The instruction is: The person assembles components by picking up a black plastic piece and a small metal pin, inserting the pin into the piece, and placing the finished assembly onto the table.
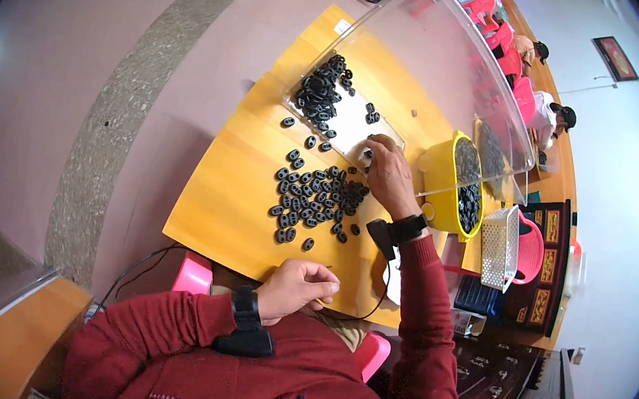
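Small black oval pieces [301, 189], each with two holes, lie loose on the yellowish wooden table [215, 203] in front of me. A tall clear plastic bin [507, 103] stands beyond them, with a heap of like pieces [318, 92] at its left end. My right hand [389, 175] is at the bin's near right corner, fingers curled down over dark pieces. Its fingertips are partly hidden, so what they grip is unclear. By the table's front edge, my left hand [296, 288] is closed, thumb against curled fingers; anything inside is hidden.
Right of the bin stands a yellow tub [453, 148] holding many black pieces. Past it are a white perforated basket [497, 257] and a pink chair [530, 249]. A cable [378, 302] hangs from my right wrist strap. Other people [545, 115] sit along the far right.
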Demonstrator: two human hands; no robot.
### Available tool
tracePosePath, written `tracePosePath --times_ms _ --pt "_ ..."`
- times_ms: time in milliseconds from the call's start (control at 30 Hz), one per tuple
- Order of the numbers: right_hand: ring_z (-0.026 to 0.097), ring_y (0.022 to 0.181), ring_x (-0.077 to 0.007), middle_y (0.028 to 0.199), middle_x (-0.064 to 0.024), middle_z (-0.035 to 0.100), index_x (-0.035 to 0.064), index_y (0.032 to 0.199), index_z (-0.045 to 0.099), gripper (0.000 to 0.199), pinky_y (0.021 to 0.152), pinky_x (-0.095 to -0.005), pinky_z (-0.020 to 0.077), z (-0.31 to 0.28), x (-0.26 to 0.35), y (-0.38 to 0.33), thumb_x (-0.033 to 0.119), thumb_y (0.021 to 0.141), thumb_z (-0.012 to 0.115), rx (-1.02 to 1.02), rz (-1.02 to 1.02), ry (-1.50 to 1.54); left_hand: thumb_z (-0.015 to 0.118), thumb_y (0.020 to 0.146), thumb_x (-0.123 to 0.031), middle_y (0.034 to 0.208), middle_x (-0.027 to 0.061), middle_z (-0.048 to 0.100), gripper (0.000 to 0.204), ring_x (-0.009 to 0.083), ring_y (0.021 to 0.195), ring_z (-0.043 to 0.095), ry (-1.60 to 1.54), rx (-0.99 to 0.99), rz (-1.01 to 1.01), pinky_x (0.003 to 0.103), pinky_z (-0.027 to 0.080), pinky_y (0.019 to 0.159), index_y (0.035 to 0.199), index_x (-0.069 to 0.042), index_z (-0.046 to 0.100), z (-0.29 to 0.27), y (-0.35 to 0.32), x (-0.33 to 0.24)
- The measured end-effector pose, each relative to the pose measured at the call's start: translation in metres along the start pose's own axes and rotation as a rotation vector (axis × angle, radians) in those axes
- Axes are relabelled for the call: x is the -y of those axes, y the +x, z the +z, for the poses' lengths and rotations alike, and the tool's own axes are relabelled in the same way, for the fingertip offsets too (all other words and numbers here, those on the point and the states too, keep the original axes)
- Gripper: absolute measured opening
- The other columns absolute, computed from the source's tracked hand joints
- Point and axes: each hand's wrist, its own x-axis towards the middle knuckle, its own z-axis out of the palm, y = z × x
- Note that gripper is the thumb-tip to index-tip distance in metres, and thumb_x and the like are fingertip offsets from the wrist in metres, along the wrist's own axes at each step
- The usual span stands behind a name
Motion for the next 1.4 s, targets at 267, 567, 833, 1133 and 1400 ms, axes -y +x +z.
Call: tracePosePath --times_ms 267,567,833,1133,1400 --pt "0.056 0.103 -0.0342 0.112 -0.013 0.06 0.0014 0.104 0.063 0.032 0.088 -0.0396 0.0465 -0.006 0.028 -0.039 -0.008 0.076 0.05 0.057 -0.041 0.088 0.063 0.09 -0.012 0.084 0.0033 0.063 0.014 0.0092 0.074 0.061 -0.079 0.01 -0.052 0.022 0.053 0.066 0.099 -0.001 0.062 -0.002 -0.001 -0.009" --pt "0.061 0.09 -0.0355 0.103 -0.0157 0.063 0.0004 0.098 0.063 0.021 0.077 -0.0388 0.0498 -0.011 0.02 -0.037 -0.004 0.082 0.052 -0.013 -0.079 0.175 0.062 0.09 -0.011 0.086 0.0037 0.063 0.013 0.0093 0.075 0.061 -0.121 0.001 -0.059 0.022 0.053 0.067 0.098 -0.002 0.062 -0.001 -0.003 -0.011" --pt "0.061 0.09 -0.0339 0.102 -0.0143 0.063 0.0018 0.098 0.063 0.02 0.077 -0.0389 0.0499 -0.01 0.035 -0.057 -0.002 0.082 0.054 0.078 -0.164 0.129 0.062 0.09 -0.012 0.085 0.0029 0.063 0.014 0.0086 0.076 0.061 -0.063 0.013 0.008 0.022 0.053 0.067 0.099 -0.001 0.062 -0.001 -0.004 -0.007" --pt "0.061 0.088 -0.0343 0.096 -0.0132 0.064 0.0017 0.096 0.065 0.017 0.074 -0.0389 0.0504 -0.018 0.032 -0.082 0.002 0.08 0.06 0.136 -0.09 0.154 0.062 0.09 -0.011 0.086 0.0033 0.063 0.014 0.0087 0.076 0.061 -0.015 -0.015 0.026 0.022 0.052 0.067 0.099 -0.001 0.061 0.002 -0.009 -0.005" --pt "0.061 0.086 -0.0345 0.094 -0.0141 0.064 0.0019 0.095 0.066 0.016 0.074 -0.0401 0.0495 -0.013 0.044 -0.062 0.008 0.081 0.06 0.081 -0.02 0.151 0.062 0.09 -0.011 0.087 0.0027 0.063 0.014 0.008 0.076 0.061 0.002 -0.015 0.032 0.021 0.052 0.067 0.099 -0.002 0.062 0.002 -0.012 -0.003"
